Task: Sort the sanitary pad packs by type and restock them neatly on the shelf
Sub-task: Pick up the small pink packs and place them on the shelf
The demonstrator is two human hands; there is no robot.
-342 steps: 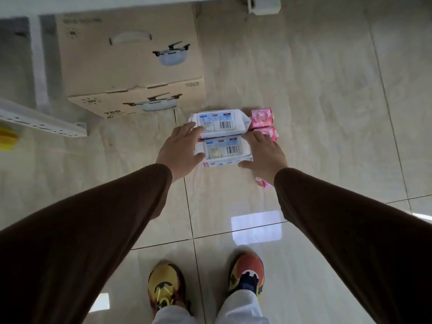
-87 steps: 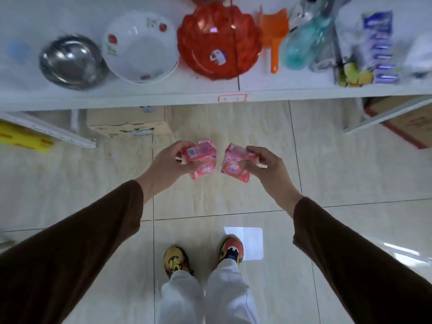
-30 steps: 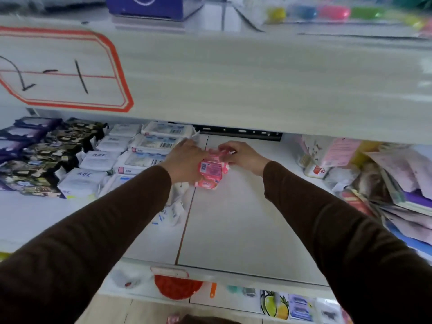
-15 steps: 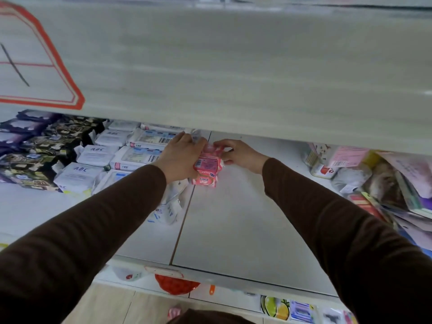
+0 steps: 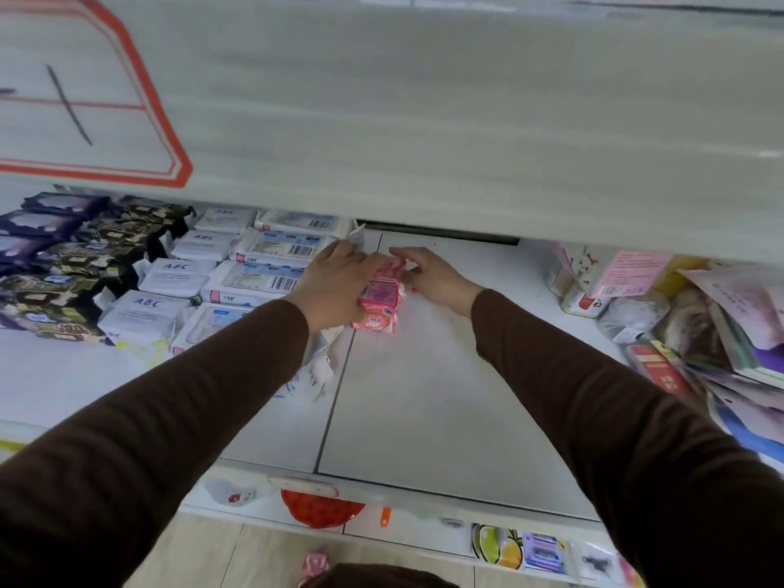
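Note:
Small pink pad packs [image 5: 379, 305] stand stacked on the white shelf [image 5: 424, 401], just right of the rows of white barcode packs [image 5: 271, 250]. My left hand [image 5: 335, 284] is wrapped round the left side of the pink stack. My right hand [image 5: 428, 275] is at the stack's far right corner, fingertips pinching the top pink pack. White ABC packs [image 5: 172, 273] and dark purple and black packs [image 5: 55, 248] fill the shelf's left part.
The upper shelf's front board [image 5: 424, 120] hangs low over my hands. Mixed pink and purple packets [image 5: 721, 316] crowd the right end. A loose white pack [image 5: 312, 375] lies under my left forearm. One pink pack [image 5: 315, 564] lies on the floor below.
Both hands lifted pink packs from the floor up to the shelf. Over the last second they set the stack down beside the white packs; the right hand shifted slightly off to the stack's far corner.

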